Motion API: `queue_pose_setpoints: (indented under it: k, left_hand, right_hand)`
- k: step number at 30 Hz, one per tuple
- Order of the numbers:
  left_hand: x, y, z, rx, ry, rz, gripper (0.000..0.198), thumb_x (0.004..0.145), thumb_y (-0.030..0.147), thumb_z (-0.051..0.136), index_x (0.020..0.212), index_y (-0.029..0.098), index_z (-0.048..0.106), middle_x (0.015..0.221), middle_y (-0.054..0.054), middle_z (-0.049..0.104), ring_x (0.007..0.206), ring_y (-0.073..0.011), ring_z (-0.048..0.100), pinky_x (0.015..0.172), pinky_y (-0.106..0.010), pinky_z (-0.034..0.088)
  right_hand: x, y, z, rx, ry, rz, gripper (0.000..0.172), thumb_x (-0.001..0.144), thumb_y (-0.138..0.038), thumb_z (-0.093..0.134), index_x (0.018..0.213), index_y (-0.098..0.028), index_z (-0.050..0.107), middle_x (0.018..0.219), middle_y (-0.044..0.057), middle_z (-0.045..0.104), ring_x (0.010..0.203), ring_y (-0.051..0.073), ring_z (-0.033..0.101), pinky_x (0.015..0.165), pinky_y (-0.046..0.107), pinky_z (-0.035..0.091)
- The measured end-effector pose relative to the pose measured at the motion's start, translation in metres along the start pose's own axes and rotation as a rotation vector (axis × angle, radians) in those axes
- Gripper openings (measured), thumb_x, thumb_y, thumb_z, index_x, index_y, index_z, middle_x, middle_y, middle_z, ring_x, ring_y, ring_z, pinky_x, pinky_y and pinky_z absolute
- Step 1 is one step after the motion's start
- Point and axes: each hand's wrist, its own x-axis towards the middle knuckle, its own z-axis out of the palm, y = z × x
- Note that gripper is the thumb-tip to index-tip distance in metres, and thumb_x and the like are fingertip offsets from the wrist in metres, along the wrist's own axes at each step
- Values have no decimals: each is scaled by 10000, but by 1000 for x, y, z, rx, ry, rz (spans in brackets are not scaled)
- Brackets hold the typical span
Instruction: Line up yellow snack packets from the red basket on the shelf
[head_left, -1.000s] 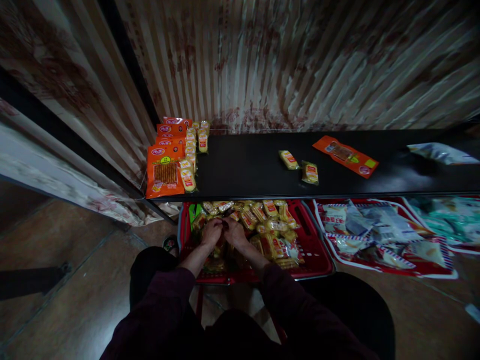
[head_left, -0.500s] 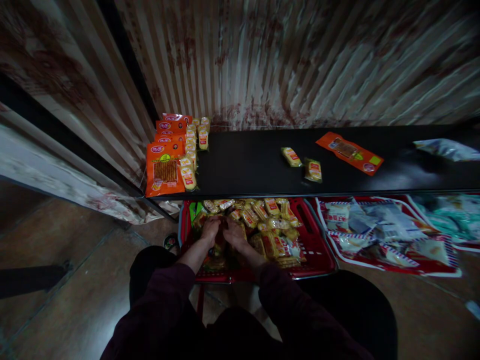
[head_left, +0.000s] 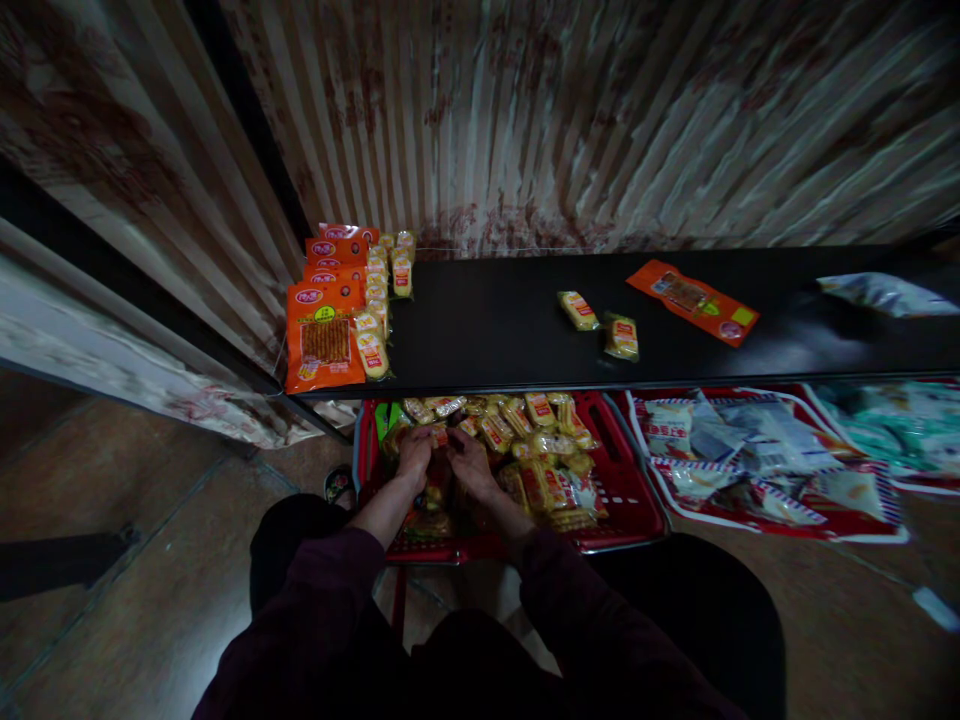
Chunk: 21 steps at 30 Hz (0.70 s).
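Both my hands are down in a red shopping basket full of small yellow snack packets. My left hand and my right hand sit close together over the left part of the pile, fingers curled on a small packet held between them. Above the basket runs a black shelf. At its left end stand orange snack bags beside a row of small yellow packets.
On the shelf's middle lie two loose yellow packets and one flat orange bag; a pale bag lies far right. A large red bag of white packets rests on the floor to the right. A corrugated wall stands behind.
My hands have shifted slightly up and away within the basket, staying together on the packets. The view has moved a little; the shelf items are unchanged.
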Motion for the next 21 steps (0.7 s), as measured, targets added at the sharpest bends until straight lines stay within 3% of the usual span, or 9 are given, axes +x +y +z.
queue_pose_setpoints:
  k: [7,14,21]
  left_hand:
    - [-5,2,-3,73,-26,56,228,677,158,619,903,161,651,1001,-75,687,924,-165,626,851,-288,461]
    - [-10,9,-5,-4,-40,106,224,638,126,608,858,142,648,920,-75,677,876,-166,631,848,-306,471]
    - [-20,22,-4,-159,-136,43,206,632,72,585,818,139,641,855,-57,667,812,-138,628,847,-317,481]
  right_hand:
    - [-6,1,2,184,71,18,366,686,-166,472,1014,-201,631,1011,27,700,946,168,650,915,351,495]
    - [-11,-3,-2,391,91,6,380,683,-239,501,1047,-165,580,1016,59,680,944,176,638,909,341,491]
    - [-19,-17,-13,501,184,7,359,676,-360,599,990,-189,623,1048,61,672,982,207,614,937,376,461]
